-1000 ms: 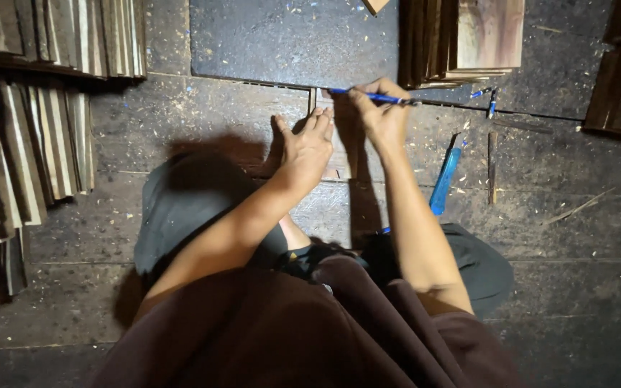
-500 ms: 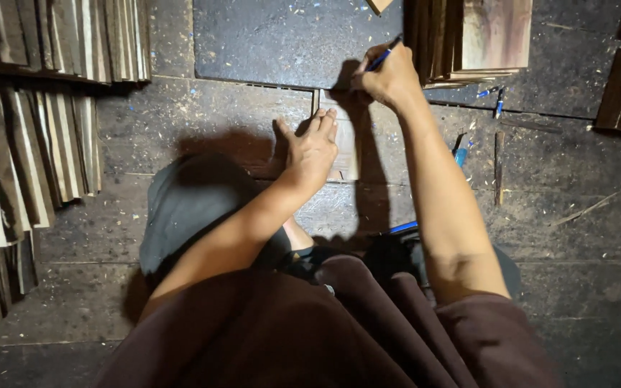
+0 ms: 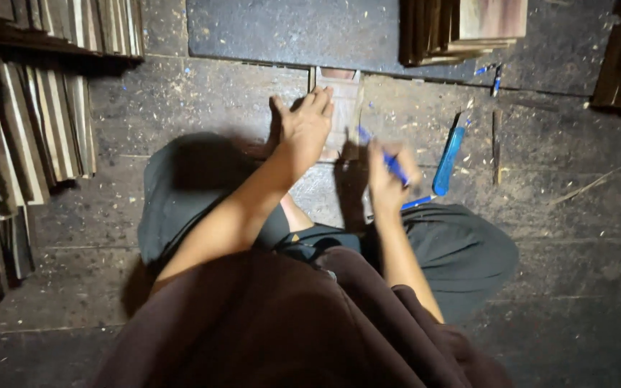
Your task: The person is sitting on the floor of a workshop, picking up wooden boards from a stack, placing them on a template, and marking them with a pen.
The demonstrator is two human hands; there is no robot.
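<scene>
Pressing left hand [image 3: 303,129] on wood piece [image 3: 342,108], right hand [image 3: 388,176] gripping blue pen [image 3: 391,164]

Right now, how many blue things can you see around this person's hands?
3, maybe more hidden: a blue pen in the right hand, a flat light-blue plastic tool on the floor beside it, and small blue bits by the wood stack.

Woodworking workshop: stacked wood slats [image 3: 30,129], sawdust
</scene>
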